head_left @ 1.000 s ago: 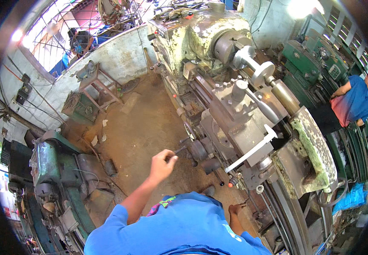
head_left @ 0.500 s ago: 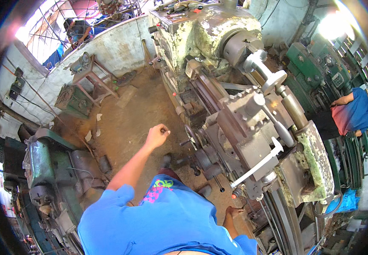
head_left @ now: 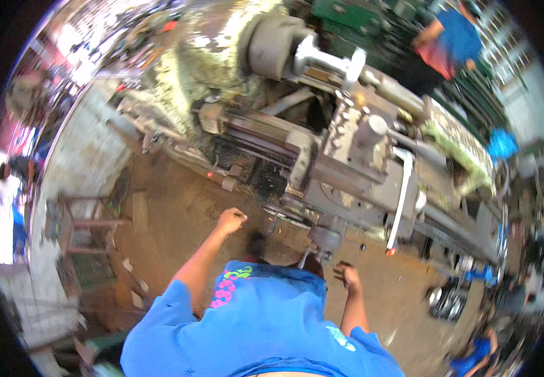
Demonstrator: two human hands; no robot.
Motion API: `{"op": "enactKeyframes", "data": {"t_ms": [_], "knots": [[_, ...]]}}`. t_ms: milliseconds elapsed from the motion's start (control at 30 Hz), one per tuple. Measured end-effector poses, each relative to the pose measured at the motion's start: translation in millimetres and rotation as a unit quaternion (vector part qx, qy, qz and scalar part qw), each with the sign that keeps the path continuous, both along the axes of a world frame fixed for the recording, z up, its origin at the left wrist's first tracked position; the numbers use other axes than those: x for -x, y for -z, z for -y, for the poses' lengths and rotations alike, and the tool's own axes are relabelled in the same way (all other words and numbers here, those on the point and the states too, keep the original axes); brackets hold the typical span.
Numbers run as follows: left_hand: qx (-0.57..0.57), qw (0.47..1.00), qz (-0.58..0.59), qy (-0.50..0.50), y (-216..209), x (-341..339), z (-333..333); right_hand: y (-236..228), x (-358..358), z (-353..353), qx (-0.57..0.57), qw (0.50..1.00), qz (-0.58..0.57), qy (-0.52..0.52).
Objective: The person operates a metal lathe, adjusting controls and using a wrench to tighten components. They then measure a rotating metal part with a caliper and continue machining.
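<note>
My left hand hangs in front of a large metalworking lathe, its fingers curled together. Whether anything small sits in them I cannot make out. Just right of it is the lathe's carriage handwheel, apart from the hand. My right hand is low beside my body, fingers loosely apart with nothing visible in them. Nearest to it are the apron's knob and lever. A flanged metal shaft is mounted at the chuck. The tool post and a long pale lever sit on the carriage.
A person in a blue top stands beyond the lathe, near green machinery. At lower right is another person in blue. A small stand is at the left wall. Metal parts lie on the floor at right.
The view has swung right, so the lathe lies more crosswise. My right hand has come up and forward beside the apron. The left hand stays raised with curled fingers.
</note>
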State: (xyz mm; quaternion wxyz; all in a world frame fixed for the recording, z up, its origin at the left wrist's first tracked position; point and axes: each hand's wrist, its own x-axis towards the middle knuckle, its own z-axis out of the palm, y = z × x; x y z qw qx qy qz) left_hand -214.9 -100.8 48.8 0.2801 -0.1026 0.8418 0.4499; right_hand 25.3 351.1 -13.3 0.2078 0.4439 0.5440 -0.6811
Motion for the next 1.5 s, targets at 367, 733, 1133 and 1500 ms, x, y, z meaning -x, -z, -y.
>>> {"op": "enactKeyframes", "data": {"t_ms": [367, 733, 1133, 1500], "knots": [[0.008, 0.994, 0.097, 0.047, 186, 0, -118, -190, 44, 134, -0.165, 0.98, -0.091, -0.065], [-0.125, 0.955, 0.265, -0.041, 115, 21, -86, -204, 92, 174, -0.337, 0.933, 0.032, -0.124], [-0.126, 0.988, 0.079, 0.041, 159, -79, -248, -144, 56, 97, 0.2, 0.97, -0.128, 0.052], [0.281, 0.883, -0.247, 0.281, 266, -51, -144, -42, 13, 91, 0.008, 0.999, -0.01, 0.036]]}}
